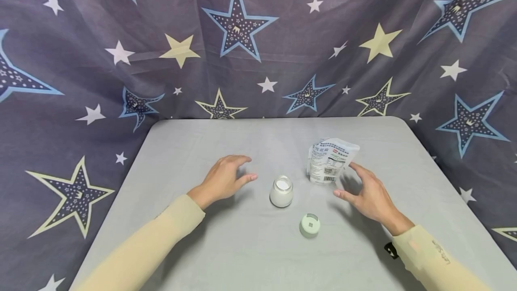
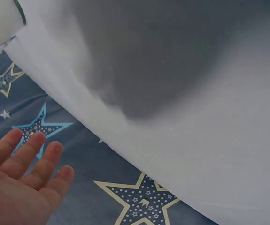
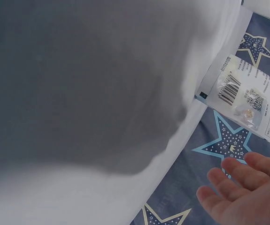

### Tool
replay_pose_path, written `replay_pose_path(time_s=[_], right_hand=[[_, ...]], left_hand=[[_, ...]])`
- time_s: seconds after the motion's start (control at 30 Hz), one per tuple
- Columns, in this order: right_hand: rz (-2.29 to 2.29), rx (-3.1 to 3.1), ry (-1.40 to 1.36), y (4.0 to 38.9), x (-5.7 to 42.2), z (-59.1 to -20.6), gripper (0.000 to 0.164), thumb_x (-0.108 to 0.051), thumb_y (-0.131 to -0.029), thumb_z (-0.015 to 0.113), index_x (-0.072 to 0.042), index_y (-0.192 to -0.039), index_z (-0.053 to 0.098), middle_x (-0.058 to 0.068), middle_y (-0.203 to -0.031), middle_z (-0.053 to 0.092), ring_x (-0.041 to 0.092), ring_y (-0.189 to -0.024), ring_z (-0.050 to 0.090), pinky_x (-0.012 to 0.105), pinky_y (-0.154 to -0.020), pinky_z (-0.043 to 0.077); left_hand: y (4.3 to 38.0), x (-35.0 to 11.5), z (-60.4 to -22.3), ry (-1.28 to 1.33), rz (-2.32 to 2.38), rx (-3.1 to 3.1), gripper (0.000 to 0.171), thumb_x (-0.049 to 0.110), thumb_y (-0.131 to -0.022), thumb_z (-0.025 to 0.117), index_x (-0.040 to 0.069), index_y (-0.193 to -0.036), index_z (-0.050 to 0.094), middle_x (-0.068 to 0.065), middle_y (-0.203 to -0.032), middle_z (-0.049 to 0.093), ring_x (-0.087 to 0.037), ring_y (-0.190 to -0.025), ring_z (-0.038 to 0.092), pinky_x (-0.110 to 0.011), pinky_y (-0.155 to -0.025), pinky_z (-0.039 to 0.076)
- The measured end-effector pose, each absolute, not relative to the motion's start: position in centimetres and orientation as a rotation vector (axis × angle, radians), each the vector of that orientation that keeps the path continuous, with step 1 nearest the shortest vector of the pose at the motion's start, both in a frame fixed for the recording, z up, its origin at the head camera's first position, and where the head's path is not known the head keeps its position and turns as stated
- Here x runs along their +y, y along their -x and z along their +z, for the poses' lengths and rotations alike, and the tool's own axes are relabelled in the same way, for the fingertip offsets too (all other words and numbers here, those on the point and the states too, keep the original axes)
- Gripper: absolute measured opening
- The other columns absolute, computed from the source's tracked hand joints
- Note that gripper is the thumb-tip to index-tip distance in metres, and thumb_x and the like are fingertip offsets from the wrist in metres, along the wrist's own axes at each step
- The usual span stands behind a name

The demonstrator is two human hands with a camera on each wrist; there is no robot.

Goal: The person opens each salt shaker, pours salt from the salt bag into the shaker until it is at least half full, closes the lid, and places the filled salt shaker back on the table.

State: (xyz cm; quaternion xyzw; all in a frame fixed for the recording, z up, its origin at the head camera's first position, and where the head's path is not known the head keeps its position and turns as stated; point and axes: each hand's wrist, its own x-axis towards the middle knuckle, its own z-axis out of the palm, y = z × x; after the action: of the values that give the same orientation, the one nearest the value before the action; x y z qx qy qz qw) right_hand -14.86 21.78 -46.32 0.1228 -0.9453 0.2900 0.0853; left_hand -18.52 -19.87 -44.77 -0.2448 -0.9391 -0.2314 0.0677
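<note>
A white printed pouch [image 1: 332, 161] stands upright on the table, its top leaning right. Beside its right side is my right hand [image 1: 369, 194], thumb and fingers spread; in the right wrist view the fingers [image 3: 238, 183] are apart from the pouch [image 3: 252, 98]. A small glass jar [image 1: 281, 193] with white contents stands uncovered at the middle. To its left, my left hand [image 1: 225, 178] hovers with thumb and fingers parted and nothing between them. A pale green round lid [image 1: 309, 226] lies nearer me, right of the jar.
The grey-white table [image 1: 242, 255] ends at a dark star-patterned curtain [image 1: 282, 49] behind and at both sides. By the right cuff lies a small black item [image 1: 391, 250], partly hidden by the sleeve.
</note>
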Motion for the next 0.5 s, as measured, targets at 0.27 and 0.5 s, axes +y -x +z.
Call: replay_pose_path(time_s=[0.27, 0.5], right_hand=[[0.856, -2.805, -0.373, 14.4, 22.0, -46.4, 0.094, -0.047, -0.08, 0.087, 0.002, -0.149, 0.045, 0.03, -0.145, 0.051, 0.054, -0.132, 0.046, 0.069, -0.106, 0.037], [0.862, -2.824, -0.379, 13.7, 21.9, -46.4, 0.093, -0.048, -0.08, 0.087, 0.0, -0.149, 0.046, 0.029, -0.143, 0.053, 0.052, -0.132, 0.047, 0.069, -0.105, 0.038]], left_hand=[[18.0, -20.0, -45.0, 0.727, -0.716, -2.838, 0.059, 0.049, -0.094, 0.072, 0.006, -0.134, 0.065, -0.011, -0.135, 0.066, -0.034, -0.129, 0.058, -0.05, -0.112, 0.043], [17.5, -20.5, -45.3, 0.721, -0.713, -2.832, 0.058, 0.048, -0.094, 0.073, 0.005, -0.133, 0.066, -0.013, -0.134, 0.066, -0.034, -0.128, 0.059, -0.05, -0.112, 0.043]])
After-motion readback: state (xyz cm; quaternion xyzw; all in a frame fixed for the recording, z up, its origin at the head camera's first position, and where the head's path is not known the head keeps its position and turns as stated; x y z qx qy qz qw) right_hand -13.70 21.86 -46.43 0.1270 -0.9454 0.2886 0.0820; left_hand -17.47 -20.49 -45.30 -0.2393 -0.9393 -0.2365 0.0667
